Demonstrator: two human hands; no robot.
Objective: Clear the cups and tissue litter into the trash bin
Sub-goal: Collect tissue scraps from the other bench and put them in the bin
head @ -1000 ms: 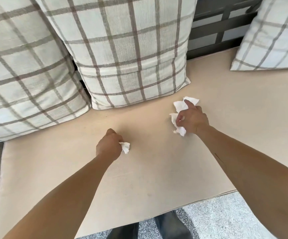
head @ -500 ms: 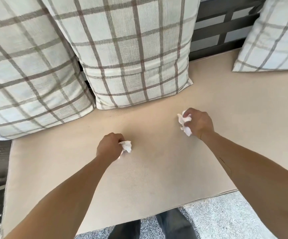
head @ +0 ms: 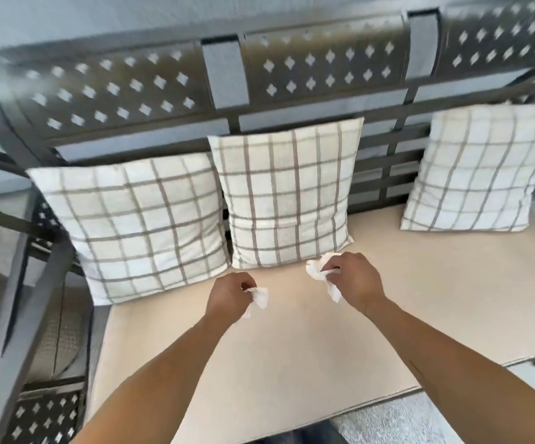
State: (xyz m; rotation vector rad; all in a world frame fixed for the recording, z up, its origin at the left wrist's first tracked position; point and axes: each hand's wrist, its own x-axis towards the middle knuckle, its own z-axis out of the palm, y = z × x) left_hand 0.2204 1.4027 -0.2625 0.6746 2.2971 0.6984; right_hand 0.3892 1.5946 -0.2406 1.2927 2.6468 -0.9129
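Note:
My left hand (head: 229,296) grips a small crumpled white tissue (head: 259,298) that sticks out to the right of its fingers. A larger crumpled white tissue (head: 319,272) is bunched in my right hand (head: 354,282), with a strip of it hanging below the fingers. Both hands hover above the beige seat cushion (head: 291,347) of a sofa, just in front of the pillows. No cup and no trash bin are in view.
Three white plaid pillows (head: 288,193) lean against the dark metal backrest (head: 227,78) with diamond cut-outs. A dark metal armrest (head: 19,315) stands at the left. Grey floor (head: 420,421) shows below the cushion's front edge.
The view has lifted and pulled back, so the whole backrest and all three pillows now show. My right hand has gathered its tissue off the cushion; both hands have risen slightly with their tissues.

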